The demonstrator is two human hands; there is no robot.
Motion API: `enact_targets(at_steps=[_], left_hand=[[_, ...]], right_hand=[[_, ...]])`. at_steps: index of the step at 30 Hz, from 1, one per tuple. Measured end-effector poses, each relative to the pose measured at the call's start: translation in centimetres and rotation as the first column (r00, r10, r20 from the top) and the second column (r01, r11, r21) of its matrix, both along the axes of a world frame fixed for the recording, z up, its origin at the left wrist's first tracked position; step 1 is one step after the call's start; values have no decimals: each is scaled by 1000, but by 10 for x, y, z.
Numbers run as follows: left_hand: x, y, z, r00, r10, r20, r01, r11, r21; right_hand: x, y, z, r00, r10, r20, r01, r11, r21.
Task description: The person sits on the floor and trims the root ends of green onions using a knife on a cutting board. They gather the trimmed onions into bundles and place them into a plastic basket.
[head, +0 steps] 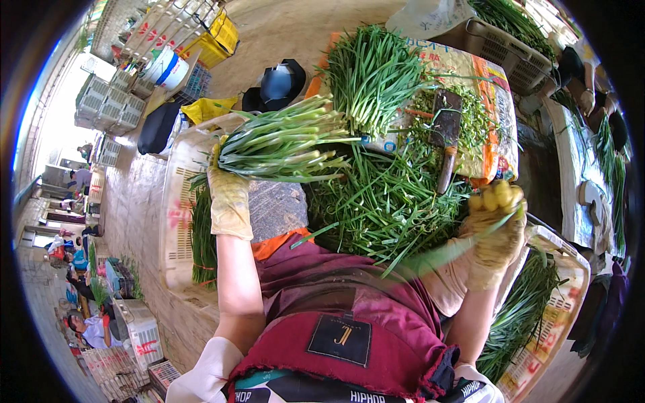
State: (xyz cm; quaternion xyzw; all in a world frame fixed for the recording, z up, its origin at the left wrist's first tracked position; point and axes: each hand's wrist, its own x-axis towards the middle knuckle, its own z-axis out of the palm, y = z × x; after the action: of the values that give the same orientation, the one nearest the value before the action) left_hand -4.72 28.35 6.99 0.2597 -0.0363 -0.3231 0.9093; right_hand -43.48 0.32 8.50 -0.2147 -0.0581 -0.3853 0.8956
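My left hand (pixel 228 199), in a stained rubber glove, grips a bunch of garlic chives (pixel 282 143) with the pale stem ends pointing right. My right hand (pixel 496 226), also gloved, is curled at the right around a long chive leaf (pixel 453 254) blurred by motion. Between my hands, loose chive leaves (pixel 383 201) are heaped above my maroon apron (pixel 352 287). Beyond them, another bunch of chives (pixel 375 75) lies on a printed woven sack (pixel 496 116). A cleaver (pixel 447 118) with a wooden handle rests there on chopped stem bits (pixel 421 128).
At my left stands a plastic crate (pixel 176 247) holding tied chives (pixel 203 242); another crate (pixel 569 302) with chives sits at my right. A dark crate (pixel 504 55) of greens is at the back right, near another person's hand (pixel 586 101). A white bucket (pixel 169 68) stands back left.
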Motion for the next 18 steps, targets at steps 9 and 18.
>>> enact_targets(at_steps=[9, 18], left_hand=[[-14, 2, 16, 986, -51, 156, 49, 999, 16], [-63, -47, 41, 978, 178, 107, -193, 970, 145]], right_hand=[[54, 47, 14, 645, -157, -748, -426, 739, -522], [115, 54, 27, 769, -101, -631, -530, 451, -718]])
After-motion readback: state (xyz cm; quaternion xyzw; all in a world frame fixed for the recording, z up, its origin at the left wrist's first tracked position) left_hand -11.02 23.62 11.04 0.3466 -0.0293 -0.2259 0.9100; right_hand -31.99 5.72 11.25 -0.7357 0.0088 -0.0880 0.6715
